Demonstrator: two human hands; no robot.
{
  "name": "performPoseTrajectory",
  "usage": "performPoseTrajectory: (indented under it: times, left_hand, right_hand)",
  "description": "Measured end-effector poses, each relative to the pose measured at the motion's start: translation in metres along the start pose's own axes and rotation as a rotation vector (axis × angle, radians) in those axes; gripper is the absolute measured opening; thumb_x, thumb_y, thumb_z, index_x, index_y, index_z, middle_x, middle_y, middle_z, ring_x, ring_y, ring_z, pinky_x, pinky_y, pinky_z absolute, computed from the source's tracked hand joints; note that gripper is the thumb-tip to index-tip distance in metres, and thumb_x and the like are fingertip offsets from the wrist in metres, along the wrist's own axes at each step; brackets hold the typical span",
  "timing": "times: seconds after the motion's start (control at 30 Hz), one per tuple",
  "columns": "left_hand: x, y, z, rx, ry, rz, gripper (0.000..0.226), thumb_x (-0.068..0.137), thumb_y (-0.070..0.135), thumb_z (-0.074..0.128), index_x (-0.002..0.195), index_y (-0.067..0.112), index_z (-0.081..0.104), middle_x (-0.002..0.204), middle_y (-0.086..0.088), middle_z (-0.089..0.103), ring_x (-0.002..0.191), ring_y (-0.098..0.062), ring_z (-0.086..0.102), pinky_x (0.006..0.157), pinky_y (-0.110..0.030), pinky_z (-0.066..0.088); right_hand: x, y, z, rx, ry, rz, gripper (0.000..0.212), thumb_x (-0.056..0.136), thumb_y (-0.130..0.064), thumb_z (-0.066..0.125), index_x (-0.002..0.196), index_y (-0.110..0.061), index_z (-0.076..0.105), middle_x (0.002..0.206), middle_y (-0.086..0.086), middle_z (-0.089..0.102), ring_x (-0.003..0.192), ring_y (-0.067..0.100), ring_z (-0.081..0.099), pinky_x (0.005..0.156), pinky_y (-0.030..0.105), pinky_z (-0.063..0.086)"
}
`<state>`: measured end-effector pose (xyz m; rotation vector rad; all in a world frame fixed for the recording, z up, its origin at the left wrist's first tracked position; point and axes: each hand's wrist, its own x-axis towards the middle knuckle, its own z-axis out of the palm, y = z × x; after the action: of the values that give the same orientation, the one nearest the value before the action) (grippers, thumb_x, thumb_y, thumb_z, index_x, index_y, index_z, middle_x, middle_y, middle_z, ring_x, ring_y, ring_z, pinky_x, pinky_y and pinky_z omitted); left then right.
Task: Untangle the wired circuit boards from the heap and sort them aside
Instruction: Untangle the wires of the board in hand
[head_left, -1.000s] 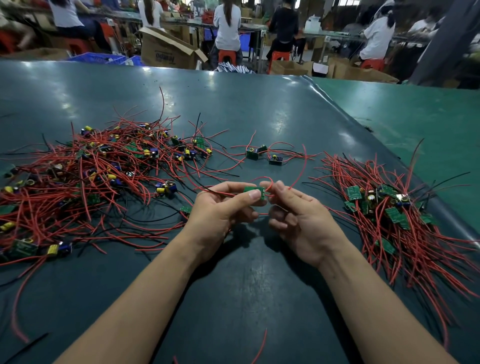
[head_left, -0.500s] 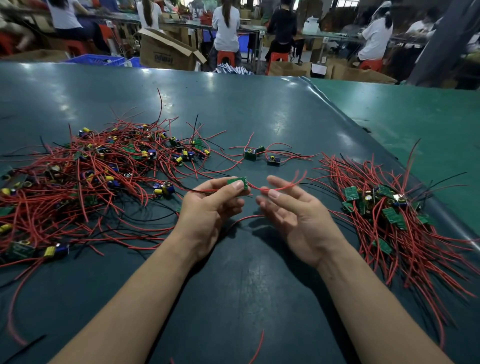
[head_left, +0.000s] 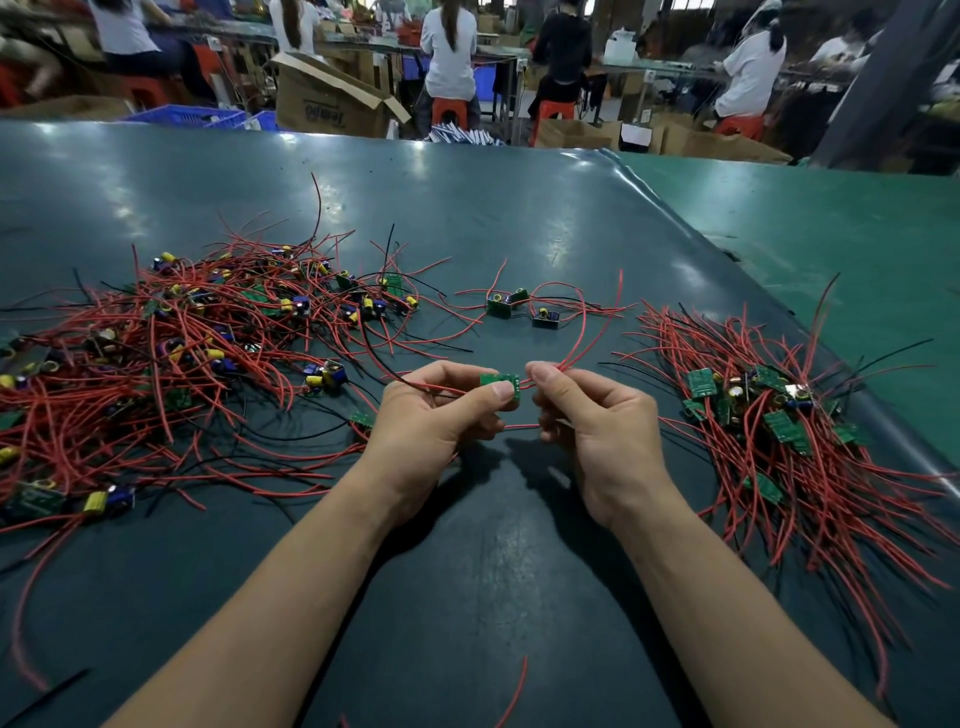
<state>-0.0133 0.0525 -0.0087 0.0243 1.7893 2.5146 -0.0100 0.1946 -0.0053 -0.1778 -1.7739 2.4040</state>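
A small green circuit board (head_left: 500, 385) with red wires is pinched between the thumb and fingers of my left hand (head_left: 436, 415) above the table's middle. My right hand (head_left: 597, 421) sits just to its right, fingertips closed on the board's red wires (head_left: 576, 348), which arc up and away. A big tangled heap of boards and red and black wires (head_left: 171, 358) spreads over the left of the table. A sorted pile of boards with red wires (head_left: 779, 415) lies to the right.
Two loose wired boards (head_left: 519, 309) lie beyond my hands. The dark green table mat (head_left: 467, 597) ends in a raised fold on the right. A stray red wire (head_left: 514, 691) lies near me. Cardboard boxes (head_left: 332, 104) and seated people are behind the table.
My hands parted, the left drawing the board leftward, then came back together. My right hand, open half a second ago, now pinches the red wires beside the board.
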Motion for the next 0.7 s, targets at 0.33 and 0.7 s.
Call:
performPoseTrajectory:
  times: [0.33, 0.7]
  left_hand:
    - [0.0005, -0.0015, 0.0001, -0.028, -0.005, 0.027, 0.026, 0.056, 0.018, 0.079, 0.076, 0.008, 0.066, 0.071, -0.014, 0.071, 0.047, -0.011, 0.051, 0.05, -0.018, 0.044]
    - [0.0018, -0.0026, -0.002, 0.022, -0.03, 0.012, 0.014, 0.067, 0.009, 0.076, 0.077, 0.006, 0.066, 0.074, -0.016, 0.071, 0.047, -0.013, 0.051, 0.052, -0.02, 0.045]
  right_hand:
    - [0.0089, -0.0008, -0.0052, 0.125, 0.218, -0.081, 0.01, 0.09, -0.008, 0.068, 0.08, -0.006, 0.072, 0.057, -0.005, 0.061, 0.047, 0.004, 0.052, 0.042, 0.016, 0.042]
    - [0.0108, 0.0, -0.0087, 0.037, 0.224, -0.2, 0.012, 0.091, 0.002, 0.062, 0.096, -0.009, 0.064, 0.061, 0.004, 0.059, 0.047, 0.011, 0.059, 0.045, 0.021, 0.05]
